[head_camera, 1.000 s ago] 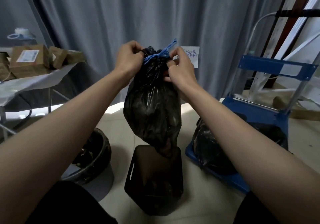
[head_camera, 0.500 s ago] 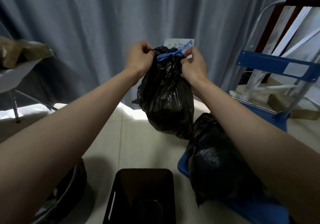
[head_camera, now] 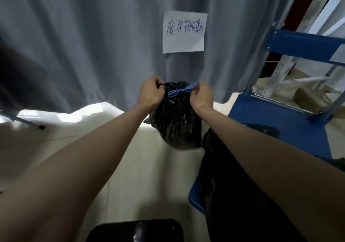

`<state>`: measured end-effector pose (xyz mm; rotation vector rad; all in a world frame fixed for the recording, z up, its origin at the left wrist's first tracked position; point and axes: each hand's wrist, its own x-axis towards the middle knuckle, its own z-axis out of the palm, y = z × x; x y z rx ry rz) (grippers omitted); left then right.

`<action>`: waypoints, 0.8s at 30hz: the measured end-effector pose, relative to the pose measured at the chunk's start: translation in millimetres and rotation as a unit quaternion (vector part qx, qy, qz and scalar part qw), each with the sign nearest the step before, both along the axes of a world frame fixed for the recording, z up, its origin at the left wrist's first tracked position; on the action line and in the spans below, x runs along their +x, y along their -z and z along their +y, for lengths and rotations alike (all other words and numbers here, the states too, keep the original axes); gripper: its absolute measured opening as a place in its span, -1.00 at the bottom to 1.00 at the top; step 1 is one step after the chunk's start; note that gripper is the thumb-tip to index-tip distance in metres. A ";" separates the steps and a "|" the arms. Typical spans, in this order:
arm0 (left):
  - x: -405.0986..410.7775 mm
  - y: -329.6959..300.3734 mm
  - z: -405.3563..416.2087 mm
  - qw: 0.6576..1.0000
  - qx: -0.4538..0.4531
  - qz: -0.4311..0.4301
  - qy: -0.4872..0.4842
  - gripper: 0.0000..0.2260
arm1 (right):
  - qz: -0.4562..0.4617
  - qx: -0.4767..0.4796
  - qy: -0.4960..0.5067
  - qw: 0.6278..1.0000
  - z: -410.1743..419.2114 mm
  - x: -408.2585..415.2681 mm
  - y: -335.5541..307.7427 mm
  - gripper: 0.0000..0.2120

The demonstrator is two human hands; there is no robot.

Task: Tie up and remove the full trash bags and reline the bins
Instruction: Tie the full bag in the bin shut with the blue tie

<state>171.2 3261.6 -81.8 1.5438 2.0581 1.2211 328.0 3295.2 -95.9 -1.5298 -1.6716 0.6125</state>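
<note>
From the head camera, both arms reach forward and hold 1 black trash bag (head_camera: 177, 124) in the air in front of a grey curtain (head_camera: 84, 41). The left hand (head_camera: 151, 93) has its fingers curled, pinching the gathered black plastic at the bag's neck on the left side. The right hand (head_camera: 202, 96) is likewise curled, its fingertips pinching the end of the blue drawstring (head_camera: 180, 91) on the right side of the neck. The drawstring runs across the bunched neck between the 2 hands and looks cinched tight; whether it is knotted cannot be told. The bag hangs full and rounded below the hands, clear of the pale floor (head_camera: 130, 176).

To the right, a second black trash bag (head_camera: 237, 195) lies on the deck of a blue platform cart (head_camera: 280, 122), partly hidden by the right forearm; its mouth is not visible. The held bag hangs just beside the cart's left front edge, near the top of this second bag. The cart's blue back panel (head_camera: 306, 45) rises at the upper right.

At the bottom edge, the dark rim of a black bin (head_camera: 134, 230) shows; what is inside it cannot be made out.

A white paper sign (head_camera: 184, 32) with handwritten characters is fixed to the curtain above the hands.
</note>
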 end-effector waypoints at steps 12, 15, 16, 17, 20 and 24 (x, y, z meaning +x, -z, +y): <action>-2.3 81.6 -50.8 0.973 -0.189 0.105 0.082 -0.37 | -0.142 -0.097 -0.131 0.976 -49.1 6.1 66.7 -0.46; 3.9 56.0 -74.5 0.970 -0.199 0.118 0.077 -0.37 | -0.177 -0.084 -0.153 0.969 -76.5 17.6 41.5 -0.46; 8.0 44.6 -82.8 0.969 -0.198 0.125 0.080 -0.38 | -0.189 -0.079 -0.160 0.966 -86.4 21.8 30.7 -0.48; 12.5 32.4 -90.6 0.969 -0.192 0.130 0.085 -0.39 | -0.201 -0.073 -0.165 0.963 -96.4 26.8 18.4 -0.49; 30.9 -4.5 -112.8 0.972 -0.166 0.140 0.094 -0.52 | -0.228 -0.047 -0.168 0.958 -122.7 46.5 -21.2 -0.52; 61.1 -42.1 -136.4 0.971 -0.154 0.149 0.108 -0.63 | -0.241 -0.033 -0.143 0.959 -150.0 86.7 -65.4 -0.54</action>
